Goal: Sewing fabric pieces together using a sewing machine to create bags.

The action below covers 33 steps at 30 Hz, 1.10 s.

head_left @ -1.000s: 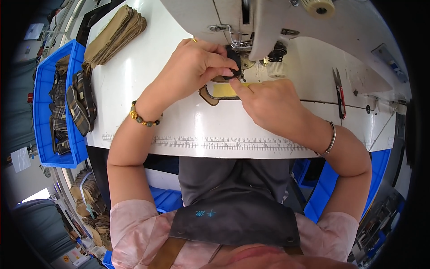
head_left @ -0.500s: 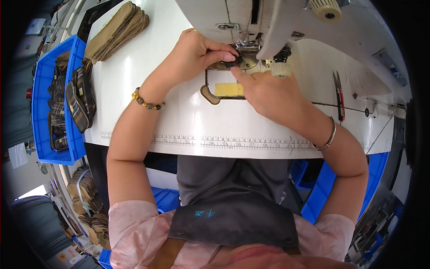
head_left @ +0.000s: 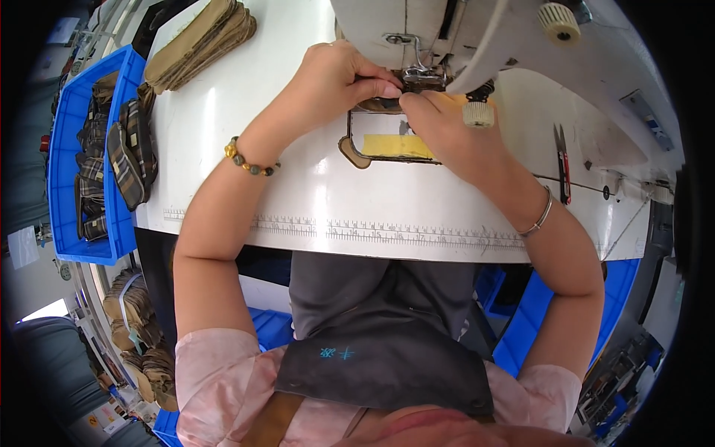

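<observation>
My left hand [head_left: 339, 78] is at the sewing machine's presser foot [head_left: 423, 74], thumb and forefinger pinched. Whatever dark bit lies between those fingertips is too small and too covered to name. Right beside it, my right hand [head_left: 454, 134] bends its fingers in, their tips almost meeting the left ones just in front of the foot. Most of the metal plate under the needle is hidden by my hands. A yellow strip [head_left: 398, 146] lies in the dark-edged rectangle on the white machine table [head_left: 298, 194], close below both hands.
The white machine head [head_left: 596, 89] overhangs at upper right. Red-handled thread snips [head_left: 564, 171] lie right of my right hand. Stacked tan pieces [head_left: 201, 45] rest at upper left, beside a blue bin [head_left: 67, 194] of plaid pieces [head_left: 130, 156]. A printed ruler [head_left: 357, 229] runs along the front edge.
My right fingertips have moved up beside the left ones, where the forefinger pointed before. The small dark piece at my left fingertips is now mostly covered. The whole view has shifted slightly.
</observation>
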Each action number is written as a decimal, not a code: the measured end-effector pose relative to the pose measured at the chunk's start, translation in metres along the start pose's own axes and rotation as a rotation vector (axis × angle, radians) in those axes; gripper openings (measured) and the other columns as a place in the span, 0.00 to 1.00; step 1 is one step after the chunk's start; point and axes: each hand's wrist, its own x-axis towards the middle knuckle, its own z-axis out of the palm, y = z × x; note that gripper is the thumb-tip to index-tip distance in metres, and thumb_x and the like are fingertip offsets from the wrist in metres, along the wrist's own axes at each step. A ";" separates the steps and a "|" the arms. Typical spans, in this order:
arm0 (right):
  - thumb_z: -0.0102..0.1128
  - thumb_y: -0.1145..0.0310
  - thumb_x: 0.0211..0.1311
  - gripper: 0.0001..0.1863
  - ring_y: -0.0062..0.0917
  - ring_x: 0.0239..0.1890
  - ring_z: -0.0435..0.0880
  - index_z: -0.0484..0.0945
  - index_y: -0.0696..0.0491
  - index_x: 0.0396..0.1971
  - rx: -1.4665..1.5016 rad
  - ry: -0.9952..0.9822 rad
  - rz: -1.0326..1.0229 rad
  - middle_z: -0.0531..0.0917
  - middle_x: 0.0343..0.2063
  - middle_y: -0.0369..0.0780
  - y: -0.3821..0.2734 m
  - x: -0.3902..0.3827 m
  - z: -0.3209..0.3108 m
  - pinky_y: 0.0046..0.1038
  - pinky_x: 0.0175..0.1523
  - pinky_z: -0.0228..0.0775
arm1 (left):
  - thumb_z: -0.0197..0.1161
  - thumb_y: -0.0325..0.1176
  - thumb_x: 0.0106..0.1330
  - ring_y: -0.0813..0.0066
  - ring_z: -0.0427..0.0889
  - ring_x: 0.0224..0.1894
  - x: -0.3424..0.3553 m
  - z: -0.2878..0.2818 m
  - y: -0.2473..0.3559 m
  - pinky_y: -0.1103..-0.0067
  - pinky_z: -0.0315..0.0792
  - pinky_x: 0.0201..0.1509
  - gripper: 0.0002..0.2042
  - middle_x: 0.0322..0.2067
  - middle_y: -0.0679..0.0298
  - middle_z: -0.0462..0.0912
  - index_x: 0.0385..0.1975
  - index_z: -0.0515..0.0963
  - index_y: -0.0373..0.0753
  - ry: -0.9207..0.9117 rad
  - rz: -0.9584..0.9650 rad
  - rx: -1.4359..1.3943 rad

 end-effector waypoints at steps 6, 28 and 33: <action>0.63 0.75 0.54 0.05 0.31 0.21 0.82 0.77 0.51 0.31 0.019 -0.008 0.038 0.78 0.18 0.36 0.003 -0.002 0.006 0.32 0.23 0.72 | 0.75 0.39 0.55 0.71 0.83 0.31 -0.035 -0.015 0.030 0.78 0.76 0.30 0.08 0.29 0.71 0.87 0.27 0.88 0.44 0.370 0.280 0.562; 0.63 0.76 0.53 0.06 0.29 0.22 0.82 0.76 0.50 0.28 0.033 0.007 0.064 0.78 0.20 0.36 -0.001 -0.002 0.006 0.30 0.24 0.73 | 0.70 0.28 0.53 0.72 0.76 0.34 -0.042 0.003 0.015 0.73 0.72 0.47 0.14 0.30 0.73 0.78 0.40 0.80 0.46 0.294 0.479 0.740; 0.63 0.76 0.53 0.06 0.29 0.23 0.83 0.76 0.50 0.30 0.016 -0.064 0.060 0.80 0.22 0.36 -0.001 -0.002 0.004 0.30 0.25 0.74 | 0.67 0.33 0.51 0.77 0.73 0.35 -0.046 0.003 0.014 0.74 0.70 0.49 0.14 0.31 0.77 0.77 0.40 0.87 0.49 0.320 0.639 0.934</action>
